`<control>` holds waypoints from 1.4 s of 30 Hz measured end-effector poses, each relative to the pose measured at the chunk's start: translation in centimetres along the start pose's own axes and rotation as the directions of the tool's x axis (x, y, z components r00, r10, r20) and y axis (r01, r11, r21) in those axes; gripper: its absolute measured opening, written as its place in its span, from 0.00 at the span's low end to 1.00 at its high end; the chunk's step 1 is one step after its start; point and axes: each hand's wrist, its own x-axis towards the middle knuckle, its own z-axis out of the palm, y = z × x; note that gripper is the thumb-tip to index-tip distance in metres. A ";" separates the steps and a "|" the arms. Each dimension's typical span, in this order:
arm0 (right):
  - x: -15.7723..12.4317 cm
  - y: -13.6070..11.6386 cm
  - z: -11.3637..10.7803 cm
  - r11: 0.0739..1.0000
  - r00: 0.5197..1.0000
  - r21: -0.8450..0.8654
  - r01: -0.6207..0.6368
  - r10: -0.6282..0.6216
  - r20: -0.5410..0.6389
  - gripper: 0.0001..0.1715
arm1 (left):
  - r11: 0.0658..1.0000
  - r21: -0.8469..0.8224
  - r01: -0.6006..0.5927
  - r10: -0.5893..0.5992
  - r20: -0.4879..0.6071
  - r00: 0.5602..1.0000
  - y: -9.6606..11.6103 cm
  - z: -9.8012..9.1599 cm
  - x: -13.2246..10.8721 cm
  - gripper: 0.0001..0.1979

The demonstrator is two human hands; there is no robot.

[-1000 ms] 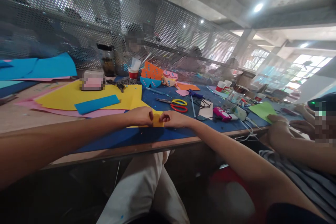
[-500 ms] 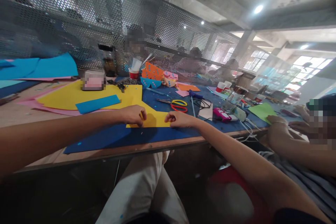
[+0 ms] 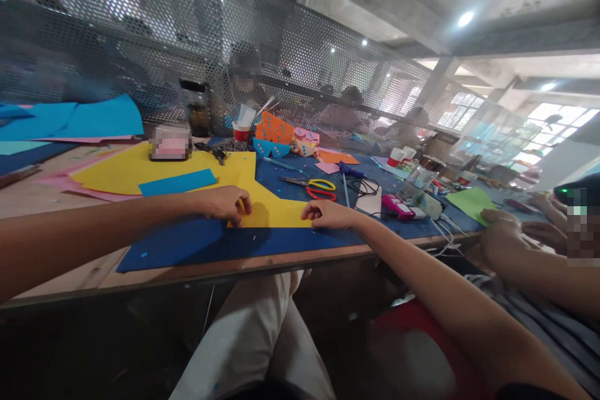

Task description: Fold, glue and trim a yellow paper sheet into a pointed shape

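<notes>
The paper [image 3: 275,215] is lying in front of the scissors [image 3: 305,185]; the left hand [image 3: 225,202] and right hand [image 3: 330,214] are resting curled at its ends, pinching or pressing, I cannot tell. Probably they are flattening it; the next move seems to be calling for even pressure.

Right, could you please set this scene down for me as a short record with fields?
Left hand: fingers curled, at the left part of the yellow paper
Right hand: fingers bent, at the paper's right end
Grip: cannot tell whether either hand pinches the paper
Surface: blue mat under the paper
Beyond the right hand: scissors with red and yellow handles
Left side: blue strip lying on yellow sheet
Far right: another person's hand by green paper
</notes>
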 end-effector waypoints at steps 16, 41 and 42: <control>-0.5 1.0 -1.2 0.999 0.999 0.021 0.040 -0.040 0.016 0.23 | 0.987 -0.122 -0.105 0.100 -0.048 0.994 -2.9 -0.5 0.1 0.32; -0.3 1.9 -1.2 0.968 0.956 -0.246 0.052 -0.119 -0.267 0.21 | 0.972 -0.117 -0.202 0.176 -0.202 0.963 -4.1 -1.6 -1.6 0.31; 0.0 1.6 -1.1 0.962 0.956 -0.270 0.043 -0.118 -0.269 0.19 | 0.976 -0.098 -0.192 0.164 -0.239 0.957 -4.3 -1.7 -1.4 0.29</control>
